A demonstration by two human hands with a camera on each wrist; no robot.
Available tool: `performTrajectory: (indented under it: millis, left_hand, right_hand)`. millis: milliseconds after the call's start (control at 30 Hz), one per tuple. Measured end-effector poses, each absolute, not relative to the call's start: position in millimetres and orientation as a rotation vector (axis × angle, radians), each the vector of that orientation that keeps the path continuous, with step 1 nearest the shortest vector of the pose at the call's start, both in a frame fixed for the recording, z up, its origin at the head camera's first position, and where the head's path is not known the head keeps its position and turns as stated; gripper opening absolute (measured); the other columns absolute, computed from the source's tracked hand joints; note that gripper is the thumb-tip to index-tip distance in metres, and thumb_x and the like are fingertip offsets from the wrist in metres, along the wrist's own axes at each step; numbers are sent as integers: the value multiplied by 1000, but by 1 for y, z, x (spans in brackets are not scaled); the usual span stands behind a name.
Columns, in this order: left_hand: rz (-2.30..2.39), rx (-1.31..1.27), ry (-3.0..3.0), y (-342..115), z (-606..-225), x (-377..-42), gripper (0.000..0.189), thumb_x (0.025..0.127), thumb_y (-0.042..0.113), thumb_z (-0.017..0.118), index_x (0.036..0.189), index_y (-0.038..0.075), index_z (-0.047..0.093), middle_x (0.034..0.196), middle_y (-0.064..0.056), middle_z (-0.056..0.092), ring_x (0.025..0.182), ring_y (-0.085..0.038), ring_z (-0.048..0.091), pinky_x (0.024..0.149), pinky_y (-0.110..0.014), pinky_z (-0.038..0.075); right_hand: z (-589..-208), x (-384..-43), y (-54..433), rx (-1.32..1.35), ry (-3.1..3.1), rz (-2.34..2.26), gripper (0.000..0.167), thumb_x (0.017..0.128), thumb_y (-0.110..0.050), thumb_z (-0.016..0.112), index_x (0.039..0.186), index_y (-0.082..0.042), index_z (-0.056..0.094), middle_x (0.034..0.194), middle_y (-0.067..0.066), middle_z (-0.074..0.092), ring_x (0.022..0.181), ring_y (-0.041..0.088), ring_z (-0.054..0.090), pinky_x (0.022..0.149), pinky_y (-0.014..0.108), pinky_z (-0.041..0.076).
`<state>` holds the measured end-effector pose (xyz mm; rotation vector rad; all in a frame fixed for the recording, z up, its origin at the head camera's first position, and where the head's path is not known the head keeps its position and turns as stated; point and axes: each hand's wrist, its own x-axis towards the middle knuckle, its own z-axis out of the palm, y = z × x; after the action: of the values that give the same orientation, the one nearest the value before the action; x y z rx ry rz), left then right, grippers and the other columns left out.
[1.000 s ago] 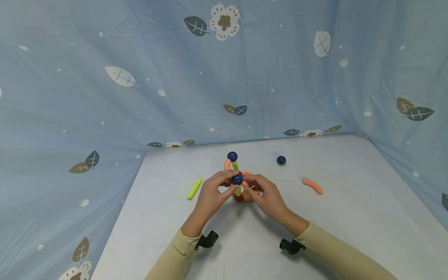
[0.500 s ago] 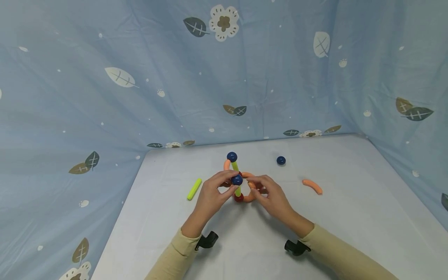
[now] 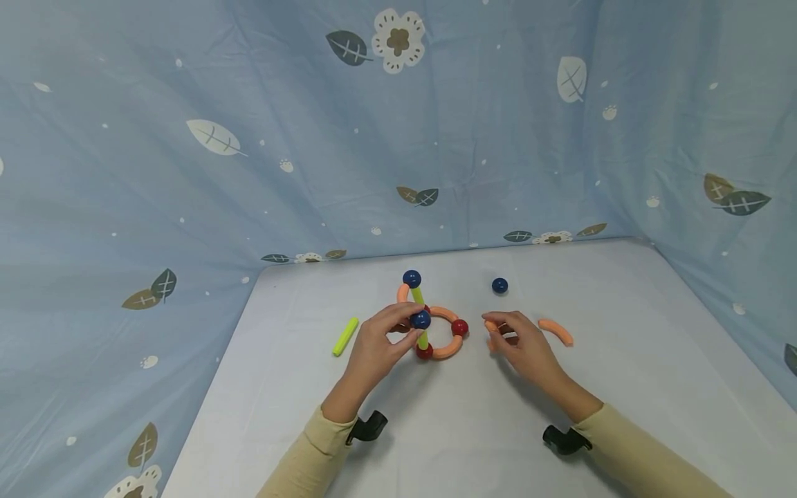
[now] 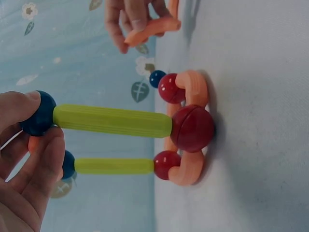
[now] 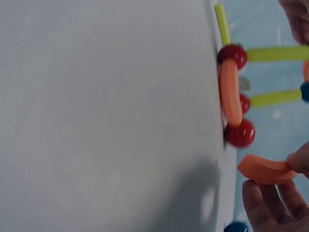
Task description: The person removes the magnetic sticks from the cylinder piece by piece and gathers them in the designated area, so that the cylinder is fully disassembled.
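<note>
My left hand (image 3: 378,342) pinches a blue ball (image 3: 420,319) between thumb and fingers. That ball tops an upright yellow-green rod (image 4: 113,120), whose foot meets a red ball (image 4: 192,128) on the table. Behind it a second yellow-green rod (image 4: 114,166) stands with another blue ball (image 3: 411,279) on top. Orange curved rods (image 5: 231,92) and red balls, such as the one at the right (image 3: 459,327), form the ring-shaped base. To the right of this, my right hand (image 3: 528,351) holds a loose orange curved rod (image 5: 267,170), apart from the structure.
On the white table (image 3: 448,436), a loose yellow-green rod (image 3: 345,337) lies left of the structure. A loose blue ball (image 3: 500,285) sits at the back right, and another orange curved rod (image 3: 556,332) lies just beyond my right hand. Patterned blue cloth (image 3: 324,138) hangs behind.
My right hand has moved away from the structure to the right, carrying the orange curved rod. The base's right red ball now shows. My left hand stays on its blue ball.
</note>
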<state>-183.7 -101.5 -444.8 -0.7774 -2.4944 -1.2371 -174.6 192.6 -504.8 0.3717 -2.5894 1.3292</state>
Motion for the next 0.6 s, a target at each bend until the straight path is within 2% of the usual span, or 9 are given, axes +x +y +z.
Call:
performTrajectory:
  millis: [133,300,467,600]
  left_hand:
    - [-1237,-786,-2487,-101,-445,-183,43,91,14,79,132,21,68,125,7,68,94,-5,67,83,-24,59]
    - [-1240,-788,-2487,-101,-444,-184,44,91,14,79,132,23,68,126,8,67,95,-5,67,82,-23,58]
    - [-1239,-791,-2481,-101,-444,-184,43,90,13,80,131,17,69,126,7,67,94,-6,67,82,-24,59]
    - [-1245,-791,-2475,-101,-445,-183,44,89,10,80,131,15,69,125,6,68,94,-7,68,82,-24,59]
  right_hand:
    - [-509,-175,211,340,-2600,1272,31,98,-8,68,128,-6,67,107,6,69,99,25,68,77,32,61]
    - [-511,-177,232,257,-2694,1197,29,97,-12,69,125,-8,67,105,6,72,91,23,69,78,36,59]
    - [-511,-177,247,193,-2790,1146,28,100,-25,67,124,-10,68,99,2,71,86,18,67,74,35,56]
    - [-510,-177,254,160,-2857,1088,30,101,-34,66,120,-11,70,84,-5,68,79,14,64,70,32,52]
